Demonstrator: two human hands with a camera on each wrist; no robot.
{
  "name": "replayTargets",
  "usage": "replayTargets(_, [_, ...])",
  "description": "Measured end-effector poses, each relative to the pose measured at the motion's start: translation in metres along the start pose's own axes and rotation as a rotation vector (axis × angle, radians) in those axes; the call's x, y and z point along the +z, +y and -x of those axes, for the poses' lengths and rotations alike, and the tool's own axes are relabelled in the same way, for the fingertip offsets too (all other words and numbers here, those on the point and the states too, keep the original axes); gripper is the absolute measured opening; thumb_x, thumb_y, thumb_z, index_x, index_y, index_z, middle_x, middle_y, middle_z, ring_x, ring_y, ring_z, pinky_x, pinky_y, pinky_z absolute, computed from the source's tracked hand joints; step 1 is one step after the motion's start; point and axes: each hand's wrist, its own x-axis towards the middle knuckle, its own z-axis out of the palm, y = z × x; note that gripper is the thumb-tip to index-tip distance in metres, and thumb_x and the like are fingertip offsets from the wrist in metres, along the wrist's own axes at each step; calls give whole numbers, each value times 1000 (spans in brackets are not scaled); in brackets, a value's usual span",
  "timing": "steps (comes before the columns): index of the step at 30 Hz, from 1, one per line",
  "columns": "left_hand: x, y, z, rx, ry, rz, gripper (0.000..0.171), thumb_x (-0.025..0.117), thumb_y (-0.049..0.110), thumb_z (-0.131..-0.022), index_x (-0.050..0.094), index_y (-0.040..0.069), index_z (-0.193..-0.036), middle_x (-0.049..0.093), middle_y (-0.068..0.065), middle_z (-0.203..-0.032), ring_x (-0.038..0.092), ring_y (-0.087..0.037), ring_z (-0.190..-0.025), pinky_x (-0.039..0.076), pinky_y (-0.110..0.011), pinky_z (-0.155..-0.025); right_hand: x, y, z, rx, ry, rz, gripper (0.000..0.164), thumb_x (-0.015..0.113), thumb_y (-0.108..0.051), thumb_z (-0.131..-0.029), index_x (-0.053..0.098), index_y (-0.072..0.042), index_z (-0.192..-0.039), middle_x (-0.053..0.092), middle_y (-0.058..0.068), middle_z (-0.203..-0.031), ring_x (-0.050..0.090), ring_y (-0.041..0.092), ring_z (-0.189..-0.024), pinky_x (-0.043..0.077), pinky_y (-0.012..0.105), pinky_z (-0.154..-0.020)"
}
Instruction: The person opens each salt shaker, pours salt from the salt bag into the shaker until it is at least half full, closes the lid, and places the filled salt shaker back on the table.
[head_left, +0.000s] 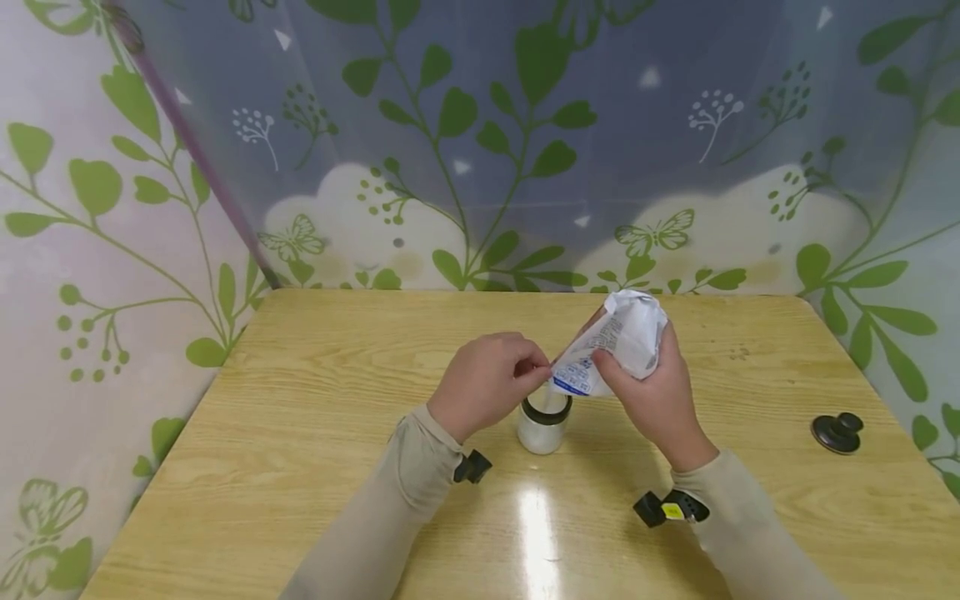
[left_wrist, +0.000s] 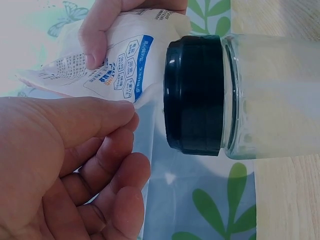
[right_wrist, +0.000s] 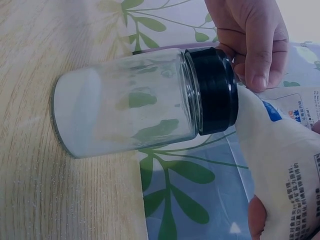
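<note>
Head view, I log right hand (head_left: 652, 400) gripping white bag (head_left: 637, 333), left hand (head_left: 487, 379) pinching its corner, bag tipped over black-rimmed jar (head_left: 540, 435) on table (head_left: 300, 450), knobbed black lid (head_left: 836, 433) off right.

The wood-grain worktop (head_left: 300, 400) carries an upright glass jar (head_left: 542, 437), lower centre, and a black knobbed lid (head_left: 837, 433), lower right.
</note>
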Motion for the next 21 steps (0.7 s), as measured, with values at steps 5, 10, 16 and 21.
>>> replayTargets(5, [1, -1, 0, 4, 6, 3, 12, 74, 27, -98, 80, 16, -96, 61, 9, -78, 54, -7, -65, 46, -24, -60, 0, 0, 0, 0, 3, 5, 66, 72, -16, -97, 34, -7, -150, 61, 13, -122, 64, 13, -101, 56, 23, -75])
replayTargets(10, [1, -1, 0, 2, 2, 1, 12, 73, 27, -98, 80, 16, -96, 62, 10, -78, 54, -7, -65, 47, -24, -60, 0, 1, 0, -2, 4, 5, 66, 72, -16, -97, 34, -6, -150, 61, 13, -121, 64, 13, -101, 56, 23, -74])
replayTargets(16, [0, -1, 0, 1, -1, 9, 12, 73, 26, -98, 80, 17, -97, 63, 9, -79, 55, -7, -66, 47, -24, -61, 1, 0, -1, -2, 5, 5, 67, 73, -16, -96, 34, -7, -150, 61, 13, -121, 64, 13, -101, 56, 22, -74])
replayTargets(21, [0, -2, -1, 5, 0, 6, 12, 73, 26, -98, 80, 16, -96, 64, 9, -79, 55, -7, -66, 48, -24, -62, 0, 0, -1, 4, 8, 10, 67, 73, -16, -96, 34, -6, -150, 60, 12, -121, 63, 13, -100, 56, 22, -73])
